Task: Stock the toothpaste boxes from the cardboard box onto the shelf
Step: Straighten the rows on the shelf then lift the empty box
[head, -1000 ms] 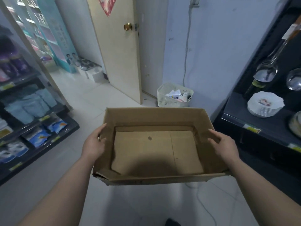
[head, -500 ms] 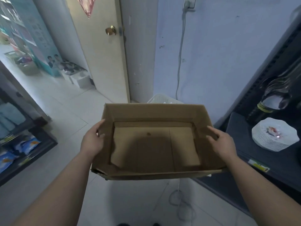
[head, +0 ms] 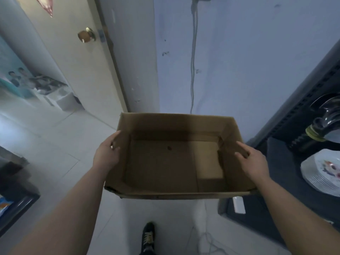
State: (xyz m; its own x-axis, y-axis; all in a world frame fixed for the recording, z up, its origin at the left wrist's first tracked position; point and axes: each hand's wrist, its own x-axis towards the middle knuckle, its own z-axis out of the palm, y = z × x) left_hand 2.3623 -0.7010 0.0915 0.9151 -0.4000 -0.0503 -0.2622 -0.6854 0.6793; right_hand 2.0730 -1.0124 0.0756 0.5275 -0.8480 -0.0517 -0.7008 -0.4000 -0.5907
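The cardboard box (head: 165, 162), centre frame, is empty. Left hand (head: 106, 153) and right hand (head: 254, 162) each have their grip clamped on a side wall. Stocking looks finished.

The cardboard box (head: 174, 162) you carry is plain brown paperboard, matt and unprinted. Its inner floor is smooth with one small dark spot, and its near left corner looks rough and frayed. To your left the door (head: 70, 57) is smooth cream paint with a faint sheen, and its knob (head: 86, 34) is polished yellow metal, glossy. The wall (head: 257, 70) ahead is matt pale blue paint, scuffed in places, with a smooth plastic-coated cable (head: 192, 70) on it. The floor (head: 60, 144) is pale tile with a soft gloss. On your right the shelf (head: 281, 172) is dark and matt, and its plates (head: 323, 172) are glossy white china with ribbed rims. Your shoe (head: 148, 234) is dark with woven laces.
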